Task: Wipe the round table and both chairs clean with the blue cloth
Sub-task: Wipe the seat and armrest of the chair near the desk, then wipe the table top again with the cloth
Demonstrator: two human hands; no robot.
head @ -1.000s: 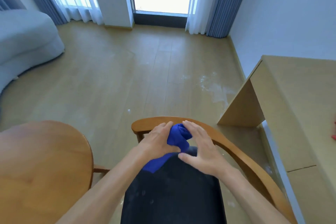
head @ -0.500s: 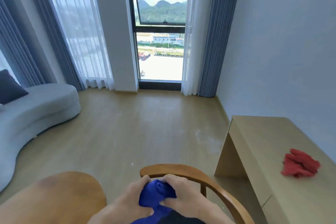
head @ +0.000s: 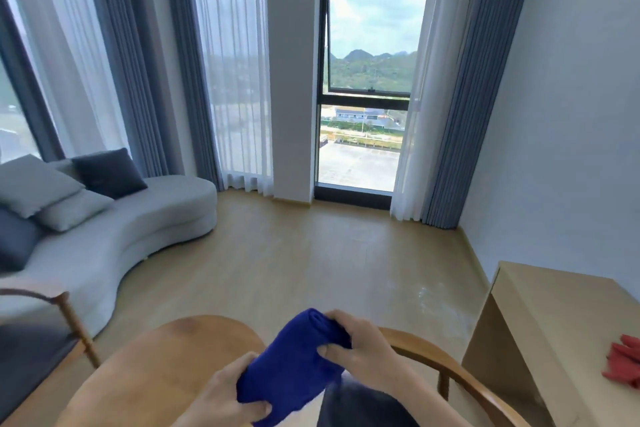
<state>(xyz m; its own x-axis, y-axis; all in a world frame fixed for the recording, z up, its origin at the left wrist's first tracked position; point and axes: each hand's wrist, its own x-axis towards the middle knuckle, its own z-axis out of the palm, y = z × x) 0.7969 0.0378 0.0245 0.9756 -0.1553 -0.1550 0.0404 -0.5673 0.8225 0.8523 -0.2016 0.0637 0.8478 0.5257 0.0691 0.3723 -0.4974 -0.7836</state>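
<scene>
A rolled blue cloth (head: 294, 364) is held between both hands above the edge of the round wooden table (head: 156, 374). My left hand (head: 232, 399) grips its near, lower end. My right hand (head: 360, 347) grips its far, upper end. Under my right arm is a wooden chair (head: 436, 360) with a curved back rail and a dark seat pad (head: 363, 409). A second chair (head: 65, 319) with a dark seat stands at the far left, partly cut off by the frame.
A light wooden desk (head: 554, 322) stands at the right with a red cloth (head: 623, 362) on it. A grey curved sofa (head: 138, 229) with cushions fills the left. Bare wooden floor (head: 311, 270) stretches towards the window and curtains.
The view has tilted up and turned left, so the table and second chair show more. My hands have lifted the cloth and drawn it out from a bunched ball into a roll.
</scene>
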